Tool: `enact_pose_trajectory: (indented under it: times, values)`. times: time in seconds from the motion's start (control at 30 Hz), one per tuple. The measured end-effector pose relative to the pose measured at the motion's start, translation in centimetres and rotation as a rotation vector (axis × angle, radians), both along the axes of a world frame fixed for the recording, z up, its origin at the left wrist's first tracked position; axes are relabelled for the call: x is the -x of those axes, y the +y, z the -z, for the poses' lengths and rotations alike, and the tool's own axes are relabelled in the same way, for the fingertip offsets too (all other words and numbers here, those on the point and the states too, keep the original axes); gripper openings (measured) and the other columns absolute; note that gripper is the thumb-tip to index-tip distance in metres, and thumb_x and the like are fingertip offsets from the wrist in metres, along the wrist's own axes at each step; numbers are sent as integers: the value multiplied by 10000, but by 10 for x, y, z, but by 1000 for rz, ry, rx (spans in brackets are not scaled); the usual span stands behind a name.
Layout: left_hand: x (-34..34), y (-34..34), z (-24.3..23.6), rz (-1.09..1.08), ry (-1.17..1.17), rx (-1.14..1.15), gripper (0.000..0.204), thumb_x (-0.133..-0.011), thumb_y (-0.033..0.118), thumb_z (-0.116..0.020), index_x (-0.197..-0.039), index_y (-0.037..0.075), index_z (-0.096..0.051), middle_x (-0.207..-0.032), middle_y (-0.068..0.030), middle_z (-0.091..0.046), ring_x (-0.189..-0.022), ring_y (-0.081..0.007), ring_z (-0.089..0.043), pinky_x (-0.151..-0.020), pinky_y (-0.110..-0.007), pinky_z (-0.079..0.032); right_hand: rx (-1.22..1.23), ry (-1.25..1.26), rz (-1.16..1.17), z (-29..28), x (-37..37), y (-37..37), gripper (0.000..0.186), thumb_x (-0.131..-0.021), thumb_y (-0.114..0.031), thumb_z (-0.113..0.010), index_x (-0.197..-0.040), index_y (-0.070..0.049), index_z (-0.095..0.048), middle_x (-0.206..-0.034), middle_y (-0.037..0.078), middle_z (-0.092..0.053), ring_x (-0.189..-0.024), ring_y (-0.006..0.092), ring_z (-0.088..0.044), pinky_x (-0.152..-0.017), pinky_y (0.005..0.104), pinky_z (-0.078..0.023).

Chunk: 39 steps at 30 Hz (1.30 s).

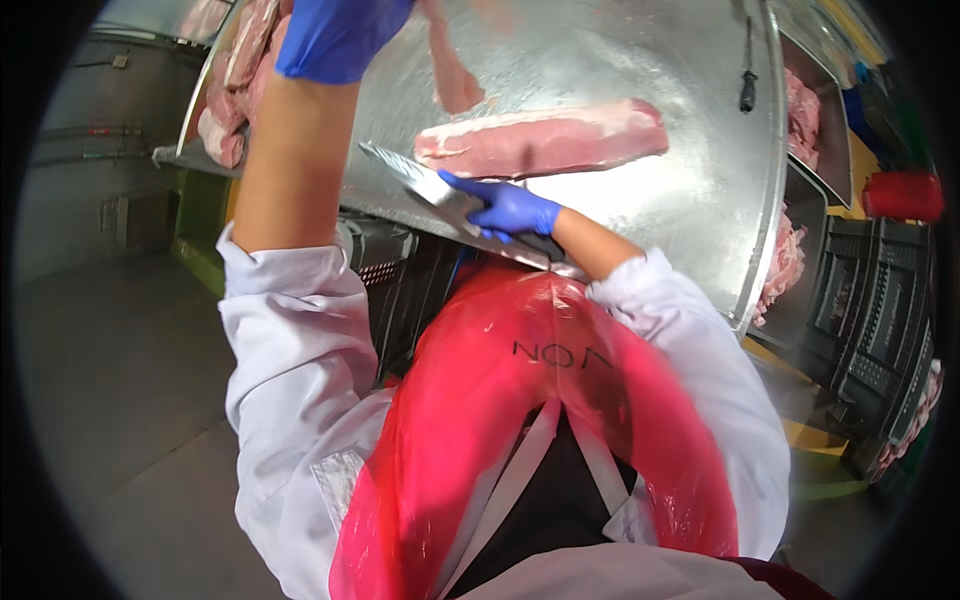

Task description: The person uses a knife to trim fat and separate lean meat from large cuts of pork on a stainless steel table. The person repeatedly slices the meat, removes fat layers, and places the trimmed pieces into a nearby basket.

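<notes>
A long pink slab of raw meat (545,140) lies across the steel table (690,190). My right hand (510,208), in a blue glove, grips the handle of a knife (415,178) whose broad blade points left, just in front of the slab's near edge. My left hand (335,38), also blue-gloved, is raised at the upper left, and a thin strip of meat (450,70) hangs close to the right of it. Whether that hand holds the strip is hidden by the frame's top edge.
More cuts of meat (235,90) are piled at the table's left end. Trays of meat (800,110) sit along the right side, with dark plastic crates (875,320) below. A dark-handled tool (748,88) lies on the table at the right. Grey floor lies to the left.
</notes>
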State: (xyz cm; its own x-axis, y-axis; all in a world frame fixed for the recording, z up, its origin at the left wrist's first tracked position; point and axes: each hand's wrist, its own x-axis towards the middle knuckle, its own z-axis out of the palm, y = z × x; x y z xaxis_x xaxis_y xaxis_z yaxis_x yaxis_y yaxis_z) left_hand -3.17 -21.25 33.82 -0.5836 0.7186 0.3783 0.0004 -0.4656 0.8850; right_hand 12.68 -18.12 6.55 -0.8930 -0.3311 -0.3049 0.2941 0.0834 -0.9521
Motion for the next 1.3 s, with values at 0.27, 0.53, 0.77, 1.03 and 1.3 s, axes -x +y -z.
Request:
enact_pose_trajectory:
  times: [0.27, 0.53, 0.77, 1.03, 1.3]
  values:
    - [-277, 244, 18, 458, 829, 49, 262, -916, 229, -621, -907, -20, -700, -798, -119, -651, -636, -162, -608, -548, -337, -477, -80, -20, 163, 55, -94, 76, 849, -936, -224, -610, -1629, -242, -119, -845, 107, -630, -629, 158, -589, -615, 330, -518]
    - [-208, 154, 175, 438, 1156, 397, 849, -910, 547, -605, -1532, 34, -339, -1477, -273, -454, -1376, -408, -444, -1158, -467, -341, -49, -187, 809, 85, -286, 154, 911, -919, -33, -571, -1631, -214, -31, -859, 71, -645, -613, 133, -584, -571, 287, -504]
    - [21, -130, 191, 82, 1666, 933, 1063, -838, 663, -627, -1603, 89, -164, -1655, -205, -156, -1521, -399, -179, -1217, -562, -159, -247, -219, 1002, 56, -437, 169, 930, -908, 59, -516, -1632, -230, -9, -784, 20, -586, -558, 81, -498, -464, 217, -415]
    - [54, -146, 239, -291, 1588, 1060, 873, -930, 599, -540, -1595, 137, -212, -1648, -154, -210, -1509, -383, -222, -1199, -587, -179, -89, -73, 895, 44, -370, 223, 889, -934, 46, -515, -1632, -246, -48, -790, 21, -582, -577, 92, -515, -481, 224, -438]
    - [3, -45, 416, -635, 692, 1443, 712, -937, 606, -502, -1479, 146, -457, -1545, -149, -419, -1463, -358, -326, -1154, -652, -202, -181, -137, 918, 42, -331, 198, 844, -952, 22, -541, -1629, -229, -105, -775, 21, -586, -549, 90, -514, -454, 233, -441]
